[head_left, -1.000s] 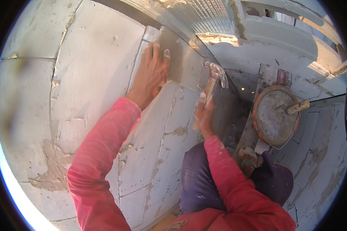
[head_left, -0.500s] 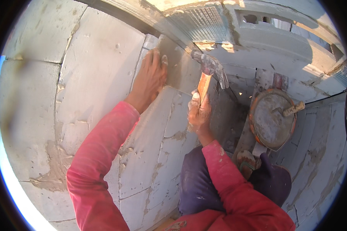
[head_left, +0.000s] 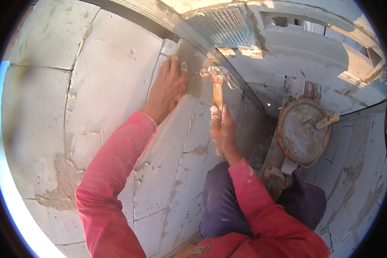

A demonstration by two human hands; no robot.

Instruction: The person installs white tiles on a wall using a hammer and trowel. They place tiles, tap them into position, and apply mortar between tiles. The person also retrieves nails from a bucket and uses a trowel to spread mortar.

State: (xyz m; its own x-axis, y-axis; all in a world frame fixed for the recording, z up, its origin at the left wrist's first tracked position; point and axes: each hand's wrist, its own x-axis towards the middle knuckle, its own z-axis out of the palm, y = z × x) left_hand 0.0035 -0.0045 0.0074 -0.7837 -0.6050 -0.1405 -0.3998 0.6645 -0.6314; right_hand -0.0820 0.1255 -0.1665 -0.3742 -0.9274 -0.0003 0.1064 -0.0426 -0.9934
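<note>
Hammer [head_left: 218, 92] had shifted leftward since the frame half a second earlier, its head now nearer the left hand [head_left: 165, 92], which had stayed put. Right hand [head_left: 223, 131] was closed round the handle well below the head, probably for swing room; the head stood beyond the fingers, claw to the right. Contact with the grey block [head_left: 195, 52] behind it could not be judged. Left hand lay over that block's left edge, fingers extended, likely to steady it; palm and finger undersides were hidden, so any grip could not be told. Right of the right hand stood a bucket [head_left: 281, 131] of mortar [head_left: 303, 137], presumably kept close for easy reach; a tool handle [head_left: 327, 121] leaned out, its lower end buried. Between bucket and person, a foot [head_left: 273, 175] was partly covered by a dark trouser leg [head_left: 303, 198].
</note>
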